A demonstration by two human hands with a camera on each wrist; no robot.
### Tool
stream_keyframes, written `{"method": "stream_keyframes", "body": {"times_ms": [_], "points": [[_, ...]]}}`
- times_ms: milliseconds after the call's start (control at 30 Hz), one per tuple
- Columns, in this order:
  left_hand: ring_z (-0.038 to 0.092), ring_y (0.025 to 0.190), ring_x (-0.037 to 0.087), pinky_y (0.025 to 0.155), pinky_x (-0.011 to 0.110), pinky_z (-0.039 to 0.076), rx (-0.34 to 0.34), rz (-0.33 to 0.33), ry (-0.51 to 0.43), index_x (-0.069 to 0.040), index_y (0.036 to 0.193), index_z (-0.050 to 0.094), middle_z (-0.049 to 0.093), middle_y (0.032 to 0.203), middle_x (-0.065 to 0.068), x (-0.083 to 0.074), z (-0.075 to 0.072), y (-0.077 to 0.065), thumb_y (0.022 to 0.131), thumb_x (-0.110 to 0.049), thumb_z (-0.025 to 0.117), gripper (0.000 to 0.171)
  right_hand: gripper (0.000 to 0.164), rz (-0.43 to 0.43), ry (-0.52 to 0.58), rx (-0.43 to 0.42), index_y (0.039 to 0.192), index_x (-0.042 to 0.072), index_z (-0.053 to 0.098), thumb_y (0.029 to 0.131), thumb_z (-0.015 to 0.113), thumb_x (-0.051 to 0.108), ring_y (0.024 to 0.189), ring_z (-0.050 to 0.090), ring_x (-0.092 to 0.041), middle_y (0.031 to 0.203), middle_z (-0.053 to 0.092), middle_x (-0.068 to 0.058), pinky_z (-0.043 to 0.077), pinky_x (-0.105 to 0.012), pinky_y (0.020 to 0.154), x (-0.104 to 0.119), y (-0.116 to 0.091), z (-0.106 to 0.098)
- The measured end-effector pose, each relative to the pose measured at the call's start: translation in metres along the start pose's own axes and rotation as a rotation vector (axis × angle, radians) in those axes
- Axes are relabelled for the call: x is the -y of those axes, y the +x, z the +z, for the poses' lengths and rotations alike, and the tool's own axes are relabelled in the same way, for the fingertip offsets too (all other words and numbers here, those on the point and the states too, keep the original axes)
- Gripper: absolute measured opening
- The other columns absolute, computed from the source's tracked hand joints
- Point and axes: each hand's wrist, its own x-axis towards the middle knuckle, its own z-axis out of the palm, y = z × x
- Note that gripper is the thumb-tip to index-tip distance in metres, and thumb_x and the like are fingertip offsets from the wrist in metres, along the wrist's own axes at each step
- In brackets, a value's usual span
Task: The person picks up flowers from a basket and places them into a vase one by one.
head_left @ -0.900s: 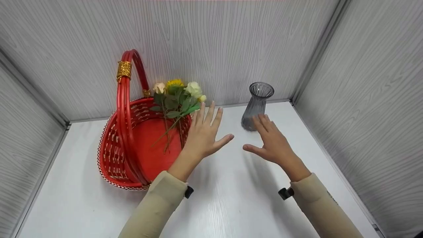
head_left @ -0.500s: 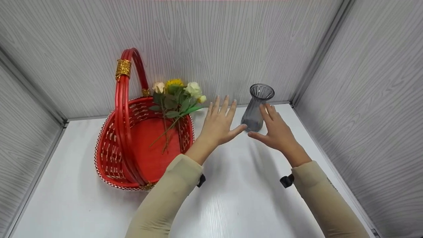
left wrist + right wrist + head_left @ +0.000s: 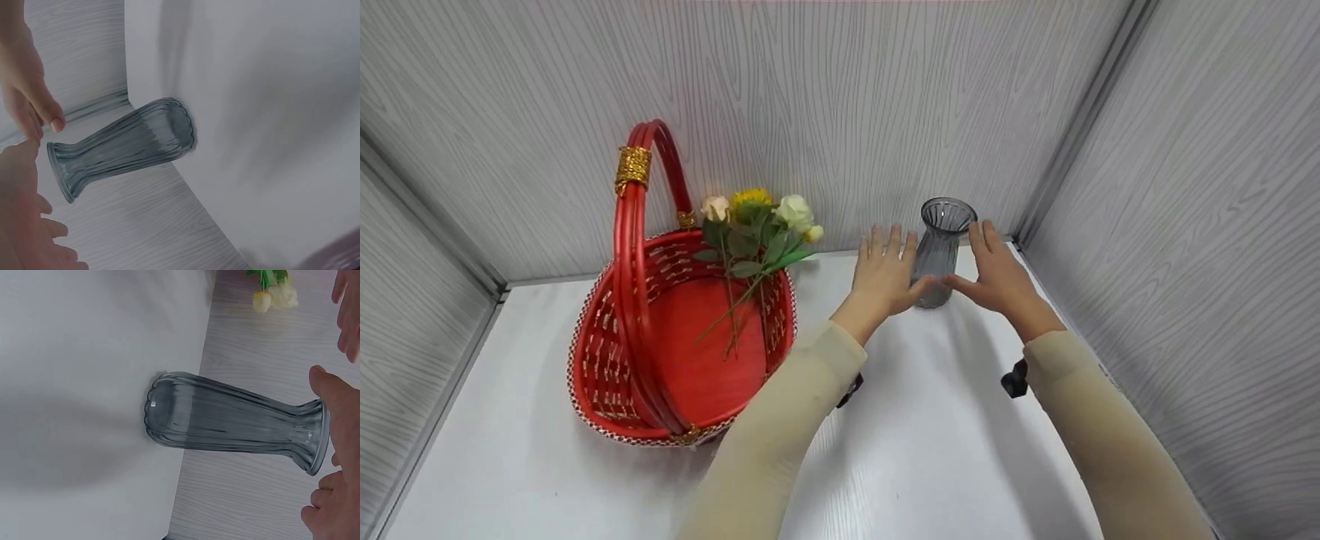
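Observation:
A grey ribbed glass vase (image 3: 936, 259) with a flared rim stands upright on the white table near the back wall. My left hand (image 3: 885, 274) is on its left side, fingers straight and thumb spread toward the right hand. On the other side, my right hand (image 3: 996, 270) has its straight fingers by the vase's rim and its thumb close to the left thumb. Both wrist views show the vase (image 3: 129, 143) whole, with the hands around its rim end. In the right wrist view, the right hand (image 3: 340, 444) overlaps the edge of the rim.
To the left stands a red woven basket (image 3: 577, 360) with a tall handle (image 3: 630, 247) bound in gold. Several artificial flowers (image 3: 765, 225), cream, peach and yellow, lean over its back right rim. Pale wood-grain walls (image 3: 825, 112) close off the back and sides.
Both hands have moved forward to the vase. The left has come across to the right from beside the basket, and the thumbs are now closer together. The vase and basket stay put.

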Motion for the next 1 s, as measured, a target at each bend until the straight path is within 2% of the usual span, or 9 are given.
{"method": "stream_keyframes", "body": {"times_ms": [100, 267, 467, 567, 667, 767, 900, 1000], "points": [[0.005, 0.153, 0.041, 0.123, 0.055, 0.014, 0.024, -0.006, 0.035, -0.014, 0.161, 0.014, 0.013, 0.167, 0.014, -0.003, 0.006, 0.004, 0.099, -0.068, 0.031, 0.084, 0.105, 0.006, 0.012, 0.015, 0.159, 0.001, 0.002, 0.093, 0.062, 0.055, 0.151, 0.009, -0.045, 0.165, 0.0, -0.027, 0.021, -0.06, 0.119, -0.004, 0.006, 0.005], [0.007, 0.153, 0.041, 0.122, 0.054, 0.018, 0.002, 0.008, 0.035, -0.012, 0.161, 0.013, 0.013, 0.167, 0.014, -0.006, 0.01, 0.007, 0.1, -0.067, 0.03, 0.084, 0.101, 0.023, 0.014, 0.033, 0.159, 0.002, 0.001, 0.095, 0.06, 0.053, 0.151, 0.009, -0.045, 0.165, 0.0, -0.026, 0.022, -0.063, 0.117, -0.002, 0.01, 0.012], [0.006, 0.153, 0.041, 0.122, 0.054, 0.018, -0.02, -0.04, -0.012, -0.012, 0.161, 0.014, 0.014, 0.167, 0.014, 0.002, 0.009, 0.018, 0.099, -0.066, 0.035, 0.085, 0.102, 0.015, 0.025, 0.057, 0.159, 0.001, -0.001, 0.096, 0.061, 0.051, 0.151, 0.008, -0.044, 0.165, -0.002, -0.026, 0.017, -0.059, 0.12, 0.002, 0.028, 0.01], [0.005, 0.153, 0.041, 0.122, 0.054, 0.017, -0.025, -0.05, -0.024, -0.012, 0.161, 0.013, 0.012, 0.167, 0.014, 0.004, 0.01, 0.024, 0.099, -0.066, 0.037, 0.086, 0.101, 0.011, 0.034, 0.034, 0.159, 0.0, 0.0, 0.096, 0.062, 0.049, 0.152, 0.008, -0.043, 0.165, -0.001, -0.026, 0.016, -0.057, 0.121, 0.002, 0.036, 0.008], [0.006, 0.153, 0.042, 0.122, 0.054, 0.017, -0.047, -0.056, 0.005, -0.013, 0.161, 0.013, 0.013, 0.167, 0.013, 0.004, 0.009, 0.032, 0.099, -0.065, 0.037, 0.085, 0.097, 0.0, 0.033, 0.002, 0.159, -0.001, 0.002, 0.097, 0.061, 0.047, 0.152, 0.008, -0.041, 0.165, 0.002, -0.026, 0.017, -0.056, 0.121, 0.0, 0.043, 0.005], [0.007, 0.153, 0.04, 0.122, 0.054, 0.018, -0.062, -0.055, 0.044, -0.014, 0.161, 0.013, 0.014, 0.168, 0.01, -0.001, 0.009, 0.041, 0.1, -0.064, 0.036, 0.083, 0.093, -0.009, 0.018, -0.003, 0.158, -0.002, 0.005, 0.099, 0.057, 0.047, 0.152, 0.008, -0.042, 0.165, 0.005, -0.026, 0.016, -0.056, 0.121, -0.005, 0.047, 0.001], [0.006, 0.154, 0.038, 0.122, 0.054, 0.018, -0.043, -0.014, 0.062, -0.016, 0.162, 0.011, 0.012, 0.169, 0.004, -0.016, 0.016, 0.051, 0.102, -0.062, 0.033, 0.079, 0.092, 0.024, -0.004, 0.02, 0.158, -0.004, 0.004, 0.101, 0.053, 0.049, 0.151, 0.007, -0.044, 0.165, 0.005, -0.026, 0.013, -0.058, 0.121, -0.019, 0.046, -0.003], [0.005, 0.154, 0.037, 0.122, 0.053, 0.018, -0.029, -0.011, 0.069, -0.016, 0.162, 0.008, 0.009, 0.169, 0.002, -0.015, 0.019, 0.052, 0.102, -0.061, 0.033, 0.079, 0.094, 0.039, 0.008, 0.024, 0.158, -0.004, 0.002, 0.1, 0.053, 0.05, 0.151, 0.007, -0.046, 0.164, 0.004, -0.027, 0.013, -0.061, 0.12, -0.016, 0.053, -0.001]]}}
